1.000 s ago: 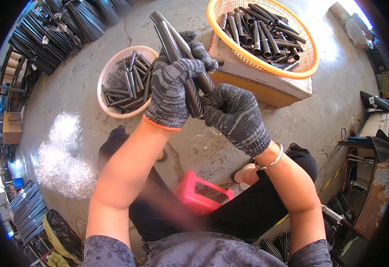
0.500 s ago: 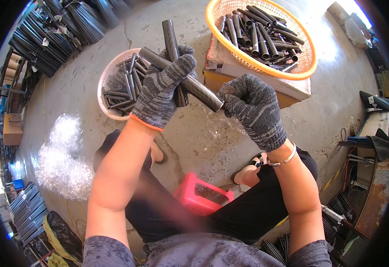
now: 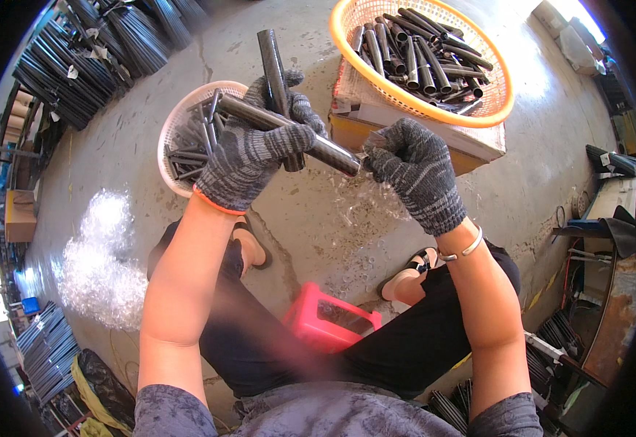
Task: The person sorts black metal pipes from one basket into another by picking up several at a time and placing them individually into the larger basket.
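Observation:
My left hand (image 3: 254,149), in a grey knitted glove with an orange cuff, is closed around two black tubes that cross each other. One black tube (image 3: 273,69) stands nearly upright; the other glossy black tube (image 3: 336,154) slants down to the right across it. At the lower end of the slanted tube, my right hand (image 3: 416,171), gloved alike, has its fingers pinched together. A shiny bit of clear plastic film (image 3: 380,135) shows at those fingertips, though its extent is hard to make out.
An orange-rimmed basket (image 3: 508,95) of black tubes rests on a cardboard box (image 3: 434,146). Behind my left hand stands a pale basket (image 3: 163,156) of shorter tubes. A clear film heap (image 3: 103,269) lies at left; a pink stool (image 3: 310,317) is between my legs.
My left hand has shifted slightly left with both tubes and its thumb has tipped lower along the slanted tube. My right hand stays pinched at that tube's end.

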{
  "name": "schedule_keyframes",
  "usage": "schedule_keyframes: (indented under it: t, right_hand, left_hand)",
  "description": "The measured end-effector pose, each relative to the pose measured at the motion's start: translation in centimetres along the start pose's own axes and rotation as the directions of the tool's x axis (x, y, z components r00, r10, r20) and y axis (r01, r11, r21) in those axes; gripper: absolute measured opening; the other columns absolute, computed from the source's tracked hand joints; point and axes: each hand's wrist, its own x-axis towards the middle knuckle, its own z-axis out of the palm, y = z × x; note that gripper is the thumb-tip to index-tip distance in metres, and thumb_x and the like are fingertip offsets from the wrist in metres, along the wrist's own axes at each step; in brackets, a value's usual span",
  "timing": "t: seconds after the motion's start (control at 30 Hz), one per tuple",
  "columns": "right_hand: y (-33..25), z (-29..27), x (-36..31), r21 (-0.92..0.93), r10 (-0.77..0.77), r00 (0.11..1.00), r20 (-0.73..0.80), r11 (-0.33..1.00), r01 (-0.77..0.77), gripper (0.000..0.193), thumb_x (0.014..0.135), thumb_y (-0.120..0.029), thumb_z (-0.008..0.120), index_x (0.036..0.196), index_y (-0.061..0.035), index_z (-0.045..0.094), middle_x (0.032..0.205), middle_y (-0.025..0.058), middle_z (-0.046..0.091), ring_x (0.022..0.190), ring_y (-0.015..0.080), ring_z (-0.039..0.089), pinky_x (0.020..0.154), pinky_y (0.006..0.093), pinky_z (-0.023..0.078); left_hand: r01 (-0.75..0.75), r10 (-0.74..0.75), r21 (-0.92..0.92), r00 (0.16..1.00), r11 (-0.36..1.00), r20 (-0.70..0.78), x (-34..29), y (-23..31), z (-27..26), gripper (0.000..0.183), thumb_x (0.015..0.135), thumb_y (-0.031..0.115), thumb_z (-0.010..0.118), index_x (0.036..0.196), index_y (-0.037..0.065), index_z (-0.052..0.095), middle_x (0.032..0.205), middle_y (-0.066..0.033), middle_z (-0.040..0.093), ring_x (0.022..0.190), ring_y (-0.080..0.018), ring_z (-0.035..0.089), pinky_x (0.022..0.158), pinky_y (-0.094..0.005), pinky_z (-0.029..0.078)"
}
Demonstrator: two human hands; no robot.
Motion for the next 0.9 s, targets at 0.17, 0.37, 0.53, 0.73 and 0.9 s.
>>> schedule_keyframes:
  t: [0.17, 0.37, 0.53, 0.73, 0.9]
  right_hand:
    - [0.7, 0.1, 0.3, -0.095, -0.021, 1.0, 0.007, 0.995, 0.021, 0.016, 0.074, -0.008, 0.07, 0.078, 0.0006, 0.057, 0.065, 0.0132, 0.058, 0.057, 0.0177, 0.052, 0.057, 0.0321, 0.045]
    - [2.5, -0.1, 0.7, -0.045, -0.003, 0.999, -0.04, 0.999, 0.001, 0.015, 0.077, -0.009, 0.07, 0.076, 0.0, 0.057, 0.066, 0.0085, 0.06, 0.059, 0.0141, 0.052, 0.057, 0.0303, 0.045]
    - [2.5, -3.7, 1.3, -0.198, 0.197, 0.979, 0.046, 0.963, -0.185, 0.013, 0.081, -0.009, 0.069, 0.086, -0.0003, 0.061, 0.077, 0.0062, 0.064, 0.069, 0.0095, 0.056, 0.062, 0.0266, 0.047]
    - [0.0, -0.5, -0.9, 0.204, -0.002, 0.975, 0.224, 0.978, -0.045, 0.015, 0.082, 0.003, 0.063, 0.097, 0.0014, 0.06, 0.102, 0.007, 0.063, 0.086, 0.01, 0.056, 0.078, 0.0257, 0.05]
    - [-2.4, 1.2, -0.6, 0.263, -0.089, 0.953, 0.289, 0.965, 0.01, 0.018, 0.081, -0.001, 0.066, 0.098, 0.0009, 0.062, 0.094, 0.0067, 0.063, 0.082, 0.0101, 0.056, 0.075, 0.026, 0.05]
  left_hand:
    - [-0.022, 0.021, 0.036, 1.0, 0.999, 0.021, -0.2, 0.3, -0.4, 0.073, 0.071, 0.013, 0.08, 0.13, -0.002, 0.04, 0.096, -0.0076, 0.059, 0.09, -0.0237, 0.061, 0.081, -0.0351, 0.052]
    - [-0.058, 0.059, 0.016, 0.995, 0.998, -0.085, -0.2, 0.8, -2.0, 0.064, 0.072, 0.005, 0.077, 0.125, 0.0, 0.042, 0.092, -0.0062, 0.059, 0.086, -0.0208, 0.062, 0.073, -0.0308, 0.054]
    - [-0.171, 0.148, -0.127, 0.974, 0.977, -0.173, -0.5, 2.6, -3.5, 0.061, 0.074, 0.003, 0.074, 0.125, -0.003, 0.041, 0.091, -0.0083, 0.058, 0.085, -0.0229, 0.061, 0.075, -0.0333, 0.053]
    - [-0.067, 0.065, -0.014, 0.994, 0.998, -0.088, -0.9, 1.4, -3.0, 0.068, 0.07, 0.004, 0.078, 0.128, -0.001, 0.042, 0.092, -0.0083, 0.059, 0.085, -0.0221, 0.062, 0.066, -0.0298, 0.053]
    - [-0.073, 0.073, 0.008, 0.997, 0.997, -0.024, -0.3, 0.6, -2.2, 0.069, 0.071, 0.003, 0.077, 0.131, 0.003, 0.041, 0.097, -0.0074, 0.058, 0.087, -0.0208, 0.061, 0.069, -0.0314, 0.052]
